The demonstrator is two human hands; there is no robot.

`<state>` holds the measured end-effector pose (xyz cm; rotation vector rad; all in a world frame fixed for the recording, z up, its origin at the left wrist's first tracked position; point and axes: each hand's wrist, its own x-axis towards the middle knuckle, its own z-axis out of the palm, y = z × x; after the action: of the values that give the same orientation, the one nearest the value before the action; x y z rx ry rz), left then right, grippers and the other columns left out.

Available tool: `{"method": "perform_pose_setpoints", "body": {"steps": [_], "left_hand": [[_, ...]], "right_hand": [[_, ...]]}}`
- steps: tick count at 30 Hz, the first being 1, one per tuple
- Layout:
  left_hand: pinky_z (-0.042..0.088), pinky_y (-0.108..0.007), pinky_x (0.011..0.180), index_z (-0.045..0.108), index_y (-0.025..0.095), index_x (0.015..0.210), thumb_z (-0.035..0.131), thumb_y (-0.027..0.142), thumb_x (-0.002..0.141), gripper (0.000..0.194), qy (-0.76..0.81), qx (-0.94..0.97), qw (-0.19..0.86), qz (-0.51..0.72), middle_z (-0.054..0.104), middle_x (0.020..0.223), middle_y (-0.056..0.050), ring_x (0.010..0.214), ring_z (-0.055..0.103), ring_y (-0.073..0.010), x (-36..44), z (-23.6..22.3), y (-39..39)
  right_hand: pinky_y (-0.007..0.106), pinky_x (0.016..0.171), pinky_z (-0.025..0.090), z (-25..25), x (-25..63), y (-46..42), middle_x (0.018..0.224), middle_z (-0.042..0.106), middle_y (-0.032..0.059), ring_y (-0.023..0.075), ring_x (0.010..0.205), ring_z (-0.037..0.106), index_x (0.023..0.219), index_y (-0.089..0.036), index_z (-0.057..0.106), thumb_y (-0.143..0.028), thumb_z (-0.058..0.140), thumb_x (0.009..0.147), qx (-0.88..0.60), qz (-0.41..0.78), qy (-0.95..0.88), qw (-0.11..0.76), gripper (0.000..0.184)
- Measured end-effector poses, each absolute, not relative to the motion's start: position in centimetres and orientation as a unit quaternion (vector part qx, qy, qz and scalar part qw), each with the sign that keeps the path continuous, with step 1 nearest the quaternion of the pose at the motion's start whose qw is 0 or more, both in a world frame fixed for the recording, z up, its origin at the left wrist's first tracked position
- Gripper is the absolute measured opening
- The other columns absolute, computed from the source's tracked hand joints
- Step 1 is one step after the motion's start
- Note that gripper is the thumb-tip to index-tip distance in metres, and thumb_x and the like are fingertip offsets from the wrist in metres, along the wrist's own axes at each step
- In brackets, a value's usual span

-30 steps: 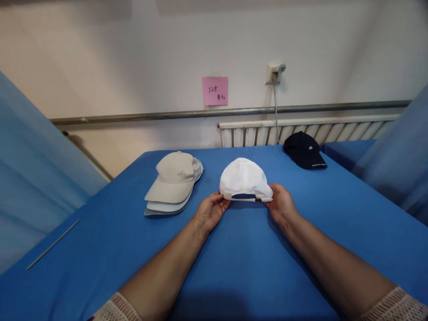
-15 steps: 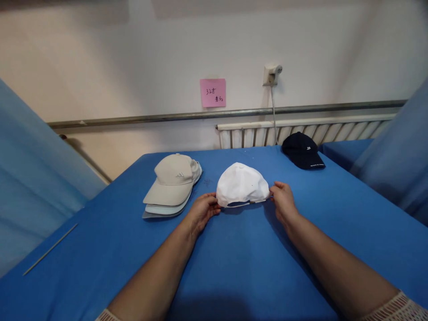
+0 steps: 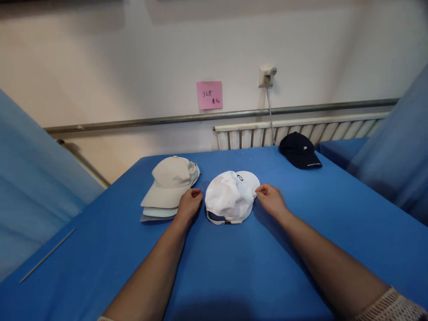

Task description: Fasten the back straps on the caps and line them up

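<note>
A white cap [image 3: 225,196] lies on the blue-covered table, its back opening and strap towards me and its brim pointing to the far right. My right hand [image 3: 272,199] pinches the edge of that brim between thumb and fingers. Just left of the crown is my left hand [image 3: 190,203], its fingers drawn together with nothing visible in them and a small gap to the cap. It partly covers a stack of caps, with a beige cap [image 3: 170,180] on top and a light blue cap [image 3: 160,212] beneath.
A dark navy cap [image 3: 299,151] sits at the table's far right corner. On the left lies a thin stick [image 3: 47,255]. Behind stand a white radiator [image 3: 245,137] and a metal rail [image 3: 167,120]. Blue curtains [image 3: 36,187] hang at both sides.
The white cap has turned so its brim shows at the right, and it sits nearer to me. My left hand has let go of it and moved left; my right hand now pinches the brim.
</note>
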<state>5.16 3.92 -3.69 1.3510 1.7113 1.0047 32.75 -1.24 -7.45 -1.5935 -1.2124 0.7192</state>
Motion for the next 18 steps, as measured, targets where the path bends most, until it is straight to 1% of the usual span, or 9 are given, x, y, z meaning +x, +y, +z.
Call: {"method": "perform_pose_setpoints", "body": {"steps": [3, 6, 9, 12, 14, 17, 18], "left_hand": [[0.051, -0.034, 0.078, 0.066, 0.014, 0.096, 0.063, 0.030, 0.069, 0.031, 0.634, 0.561, 0.314, 0.430, 0.071, 0.094, -0.010, 0.086, 0.066, -0.0224, 5.3, -3.5, 3.7], [0.050, -0.037, 0.086, 0.067, 0.014, 0.095, 0.062, 0.037, 0.073, 0.032, 0.557, 0.614, 0.298, 0.473, 0.070, 0.102, -0.011, 0.092, 0.065, -0.0237, 5.7, -3.1, 3.0], [0.047, -0.038, 0.092, 0.068, 0.016, 0.091, 0.062, 0.039, 0.075, 0.029, 0.499, 0.676, 0.271, 0.470, 0.065, 0.115, -0.011, 0.103, 0.062, -0.0252, 6.2, -2.5, 2.0], [0.040, -0.041, 0.102, 0.070, 0.018, 0.090, 0.062, 0.034, 0.076, 0.022, 0.476, 0.732, 0.207, 0.441, 0.063, 0.118, -0.009, 0.114, 0.056, -0.0260, 6.6, -1.9, 1.2], [0.038, -0.041, 0.104, 0.070, 0.019, 0.085, 0.062, 0.032, 0.075, 0.017, 0.475, 0.751, 0.183, 0.420, 0.063, 0.117, -0.008, 0.113, 0.056, -0.0254, 6.9, -1.5, 0.8], [0.040, -0.039, 0.101, 0.066, 0.020, 0.074, 0.061, 0.029, 0.075, 0.011, 0.483, 0.758, 0.165, 0.406, 0.065, 0.108, -0.007, 0.106, 0.058, -0.0237, 7.2, -1.3, 0.6], [0.041, -0.038, 0.100, 0.064, 0.020, 0.071, 0.060, 0.028, 0.076, 0.010, 0.485, 0.757, 0.159, 0.408, 0.065, 0.105, -0.007, 0.104, 0.059, -0.0231, 7.3, -1.3, 0.6]], "right_hand": [[0.025, 0.055, 0.043, -7.6, 32.4, -1.2, 0.063, 0.062, -0.0015, 0.0144, 0.057, 0.055, 0.078, -0.021, 0.061, -0.028, 0.054, 0.071, -0.634, 0.284, -0.521, 0.496, 0.012], [0.027, 0.063, 0.047, -7.1, 32.0, -1.5, 0.071, 0.063, -0.0006, 0.0152, 0.064, 0.058, 0.085, -0.021, 0.061, -0.029, 0.056, 0.073, -0.588, 0.275, -0.561, 0.514, 0.015], [0.030, 0.072, 0.048, -6.0, 31.6, -2.3, 0.083, 0.062, 0.0013, 0.0160, 0.074, 0.059, 0.091, -0.021, 0.060, -0.028, 0.060, 0.074, -0.528, 0.243, -0.633, 0.511, 0.019], [0.030, 0.075, 0.047, -5.1, 31.4, -3.2, 0.089, 0.060, 0.0021, 0.0165, 0.081, 0.058, 0.094, -0.021, 0.060, -0.024, 0.061, 0.074, -0.501, 0.194, -0.696, 0.477, 0.020], [0.030, 0.075, 0.046, -4.8, 31.2, -3.5, 0.089, 0.060, 0.0018, 0.0165, 0.081, 0.058, 0.090, -0.021, 0.059, -0.022, 0.060, 0.076, -0.503, 0.172, -0.717, 0.451, 0.015], [0.028, 0.071, 0.043, -4.7, 31.2, -3.6, 0.084, 0.060, 0.0009, 0.0157, 0.077, 0.056, 0.082, -0.021, 0.058, -0.020, 0.056, 0.080, -0.517, 0.147, -0.727, 0.428, 0.003], [0.028, 0.069, 0.043, -4.8, 31.2, -3.5, 0.082, 0.060, 0.0006, 0.0154, 0.075, 0.056, 0.079, -0.021, 0.057, -0.019, 0.055, 0.080, -0.520, 0.138, -0.729, 0.423, 0.003]]}}
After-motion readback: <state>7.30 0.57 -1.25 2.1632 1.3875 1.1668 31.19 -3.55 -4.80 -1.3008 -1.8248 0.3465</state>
